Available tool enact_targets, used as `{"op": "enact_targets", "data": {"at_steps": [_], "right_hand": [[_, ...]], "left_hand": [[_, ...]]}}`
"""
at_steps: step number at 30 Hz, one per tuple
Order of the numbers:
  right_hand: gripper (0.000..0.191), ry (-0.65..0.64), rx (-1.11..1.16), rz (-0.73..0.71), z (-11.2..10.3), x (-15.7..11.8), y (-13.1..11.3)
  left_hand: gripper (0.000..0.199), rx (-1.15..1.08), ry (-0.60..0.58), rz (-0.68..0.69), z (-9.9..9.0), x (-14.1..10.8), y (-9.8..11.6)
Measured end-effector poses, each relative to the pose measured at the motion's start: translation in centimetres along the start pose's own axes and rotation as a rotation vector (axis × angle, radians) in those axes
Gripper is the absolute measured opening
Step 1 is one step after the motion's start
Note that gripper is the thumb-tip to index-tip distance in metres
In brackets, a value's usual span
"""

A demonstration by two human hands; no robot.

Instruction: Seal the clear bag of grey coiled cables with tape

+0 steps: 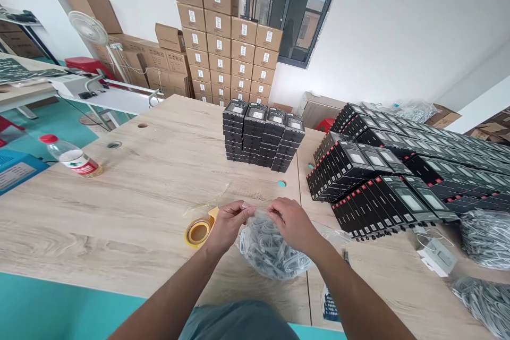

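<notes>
Both my hands pinch the gathered top of a clear plastic bag of coiled grey cables (271,249) on the wooden table (119,212). My left hand (229,223) grips the bag's neck from the left, and my right hand (290,221) holds it from the right. Just left of my left hand lies a roll of clear tape in a yellow holder (199,232). Some clear film or tape seems to stretch near my fingers, but it is too thin to make out.
Stacks of black boxes (263,135) stand on the table ahead, with long rows of black boxes (370,180) to the right. More bagged cables (486,239) lie at right. A plastic bottle (69,156) lies at left. Cardboard cartons (223,37) are piled against the far wall.
</notes>
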State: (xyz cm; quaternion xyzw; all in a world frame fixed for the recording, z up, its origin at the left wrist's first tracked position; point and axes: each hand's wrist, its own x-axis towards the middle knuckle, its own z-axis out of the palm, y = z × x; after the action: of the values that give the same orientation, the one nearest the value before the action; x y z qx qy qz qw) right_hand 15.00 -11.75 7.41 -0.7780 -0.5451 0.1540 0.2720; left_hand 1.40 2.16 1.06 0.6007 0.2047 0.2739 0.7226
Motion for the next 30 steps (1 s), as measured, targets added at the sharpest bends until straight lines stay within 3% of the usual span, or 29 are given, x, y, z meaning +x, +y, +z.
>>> {"op": "enact_targets", "data": {"at_steps": [17, 21, 30], "right_hand": [[0.011, -0.006, 0.045, -0.018, 0.3, 0.6, -0.7], [0.013, -0.007, 0.070, -0.022, 0.2, 0.6, -0.7], [0.012, -0.032, 0.177, -0.026, -0.2, 1.1, -1.2]], "left_hand": [[0.036, -0.043, -0.016, -0.020, 0.1, -0.3, -0.6], [0.037, -0.033, -0.070, -0.020, -0.1, -0.3, -0.3], [0.039, 0.265, -0.138, 0.104, -0.9, 0.0, 0.1]]}}
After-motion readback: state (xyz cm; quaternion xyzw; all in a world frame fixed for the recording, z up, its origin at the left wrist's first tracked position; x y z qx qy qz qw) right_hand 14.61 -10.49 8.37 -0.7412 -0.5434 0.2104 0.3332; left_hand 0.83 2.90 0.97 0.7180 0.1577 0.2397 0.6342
